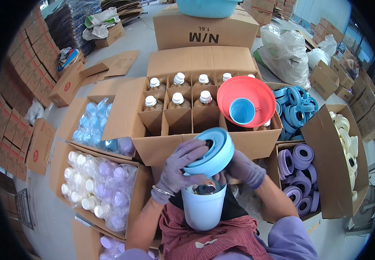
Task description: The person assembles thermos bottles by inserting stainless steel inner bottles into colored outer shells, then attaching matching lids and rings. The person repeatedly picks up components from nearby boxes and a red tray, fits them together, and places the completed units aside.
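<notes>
My gloved left hand (179, 167) grips a blue ring-shaped collar (222, 149) with a dark opening in its top. The collar is tilted above a pale blue flask body (202, 210), which stands upright between my thighs. A shiny silvery liner (205, 187) shows in the flask's mouth. On the other side, my gloved right hand (243, 168) has its fingers curled in close to the flask's rim, under the collar. The collar partly hides those fingers, and what they hold cannot be made out.
Ahead is a divided carton (165, 145) of white-capped bottles (178, 99); a red basin (263, 93) holding a blue cup (242, 111) rests on it. Cartons of blue collars (298, 108), purple collars (302, 186) and cream parts (345, 134) stand right. Bagged white and purple cups (94, 190) are left.
</notes>
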`<state>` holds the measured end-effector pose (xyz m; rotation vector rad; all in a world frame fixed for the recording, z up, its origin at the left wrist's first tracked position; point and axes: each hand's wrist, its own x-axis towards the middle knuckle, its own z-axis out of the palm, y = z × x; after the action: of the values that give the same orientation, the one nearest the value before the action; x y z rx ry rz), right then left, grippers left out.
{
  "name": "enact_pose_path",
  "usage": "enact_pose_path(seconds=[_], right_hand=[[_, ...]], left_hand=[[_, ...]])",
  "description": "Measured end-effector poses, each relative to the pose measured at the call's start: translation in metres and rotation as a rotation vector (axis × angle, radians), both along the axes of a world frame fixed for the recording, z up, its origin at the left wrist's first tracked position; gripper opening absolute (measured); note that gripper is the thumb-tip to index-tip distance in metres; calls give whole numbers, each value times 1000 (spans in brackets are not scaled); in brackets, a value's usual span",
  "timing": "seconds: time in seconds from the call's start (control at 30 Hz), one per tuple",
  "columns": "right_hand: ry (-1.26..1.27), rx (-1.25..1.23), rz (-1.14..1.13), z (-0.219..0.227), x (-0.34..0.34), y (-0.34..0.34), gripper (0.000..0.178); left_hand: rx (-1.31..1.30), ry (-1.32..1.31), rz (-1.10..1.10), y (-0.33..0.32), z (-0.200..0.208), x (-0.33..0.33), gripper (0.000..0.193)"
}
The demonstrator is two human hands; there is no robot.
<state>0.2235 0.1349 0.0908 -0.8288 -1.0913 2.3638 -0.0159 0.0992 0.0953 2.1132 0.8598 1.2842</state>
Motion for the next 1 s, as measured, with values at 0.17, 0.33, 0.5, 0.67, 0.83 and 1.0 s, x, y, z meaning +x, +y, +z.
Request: enact_pose_path(seconds=[0.17,0.33,0.5,0.67,0.83,1.0], right_hand=[[-484,500,-236,-26,20,-14,42],[-152,248,-428,-34,-18,-45,36],[-204,942,-137,-77,-31,-26,33],[488,129,158,-134,-56,8,57],[299,277,-225,-114,-23,-27,48],[-299,974,-250,-44,21,-74,35]], left_hand=[[-199,200,-252,-9,-26,-35,74],[-229,209,-360,-13,-39,-35,74],[-163,482,-73,-60,-21,-21,76],[48,882,362,-89,9,40,59],[78,279,164,-63,-33,21,25],[-537,-227,91,-46,-46,14,39]])
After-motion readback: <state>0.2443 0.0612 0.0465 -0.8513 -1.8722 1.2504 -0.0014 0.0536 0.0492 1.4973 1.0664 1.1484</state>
